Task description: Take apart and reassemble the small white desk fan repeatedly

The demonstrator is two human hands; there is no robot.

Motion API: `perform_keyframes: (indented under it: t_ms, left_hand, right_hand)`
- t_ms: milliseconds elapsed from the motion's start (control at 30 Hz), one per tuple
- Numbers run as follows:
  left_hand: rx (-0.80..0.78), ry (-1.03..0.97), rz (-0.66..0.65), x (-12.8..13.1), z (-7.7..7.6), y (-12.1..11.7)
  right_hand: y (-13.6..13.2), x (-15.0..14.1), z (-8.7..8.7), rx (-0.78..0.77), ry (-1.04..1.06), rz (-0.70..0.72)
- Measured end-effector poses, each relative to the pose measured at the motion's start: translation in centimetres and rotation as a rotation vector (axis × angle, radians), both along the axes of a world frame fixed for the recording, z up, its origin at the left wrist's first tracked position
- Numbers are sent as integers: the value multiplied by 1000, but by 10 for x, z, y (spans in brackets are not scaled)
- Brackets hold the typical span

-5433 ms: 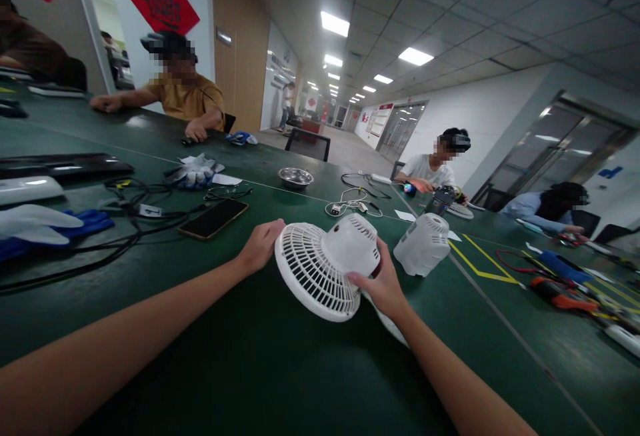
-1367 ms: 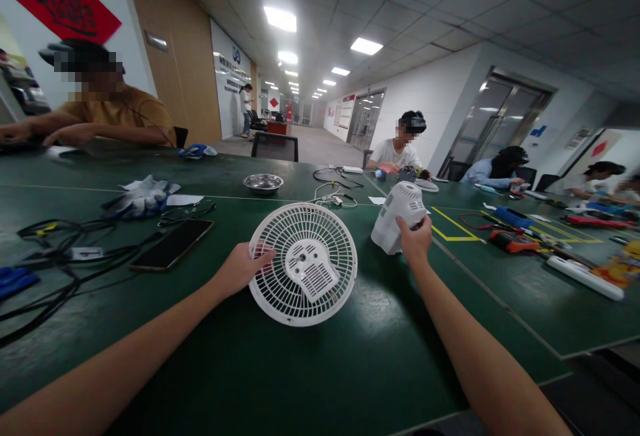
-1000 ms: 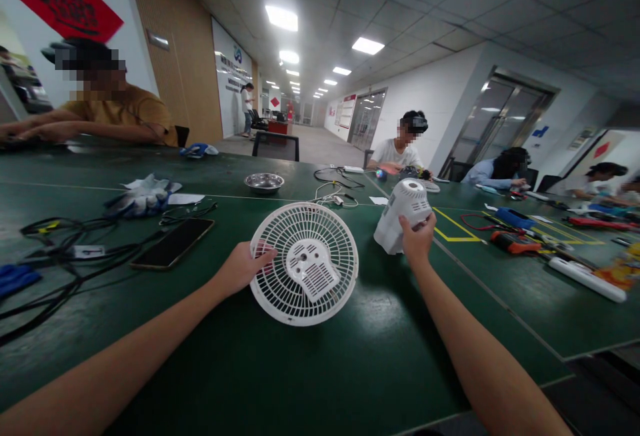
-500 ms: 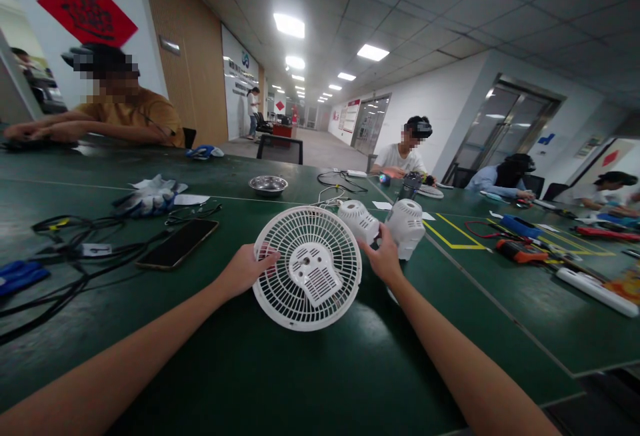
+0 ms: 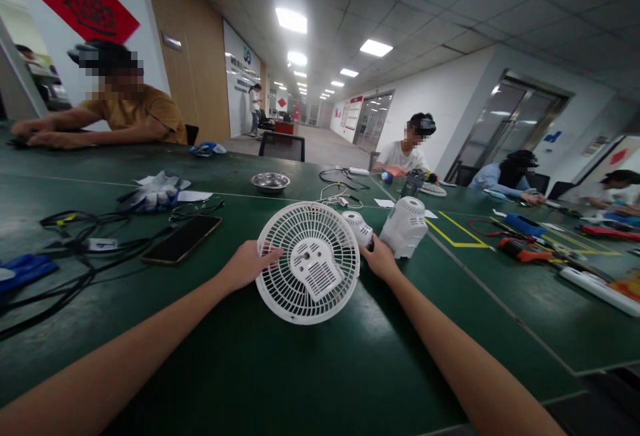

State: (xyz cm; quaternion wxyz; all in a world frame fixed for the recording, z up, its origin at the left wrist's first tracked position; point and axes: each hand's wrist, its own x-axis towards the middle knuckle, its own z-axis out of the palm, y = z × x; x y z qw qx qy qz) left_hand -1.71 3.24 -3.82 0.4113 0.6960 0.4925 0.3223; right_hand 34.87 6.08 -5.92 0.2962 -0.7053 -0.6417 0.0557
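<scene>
Within left hand's [image 5: 246, 265] grip tilts a grille [image 5: 311, 264]; right hand [image 5: 382, 261] seemingly clasps a housing [image 5: 357, 223].

From here I've got the left hand's [image 5: 249, 265] fingers half hidden by the white grille [image 5: 314, 269], the white housing [image 5: 359, 224] partly behind that grille and the right hand [image 5: 382, 257], a blue glove [image 5: 33, 267] clipped at left edge, white bar [image 5: 597, 291] clipped at right, wall lettering [image 5: 245, 84] too small.

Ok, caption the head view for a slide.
Left hand holds a white fan grille; right hand beside it, at a green table.
</scene>
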Motion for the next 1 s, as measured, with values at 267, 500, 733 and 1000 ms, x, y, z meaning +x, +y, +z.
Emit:
perform_keyframes:
  t_ms: [267,500,733,1000]
  left_hand:
    - [-28,-38,12,-1,-6,6]
    - [-18,-48,21,-1,-5,3]
    - [-9,-54,3,-1,-3,2]
    - [41,-10,30,0,-1,-1]
  right_hand:
    - [-1,2,1,-43,-67,1]
    - [2,2,-1,-32,-117,-24]
    - [3,5,-3,-38,-119,-37]
    - [-5,0,12,-4,0,9]
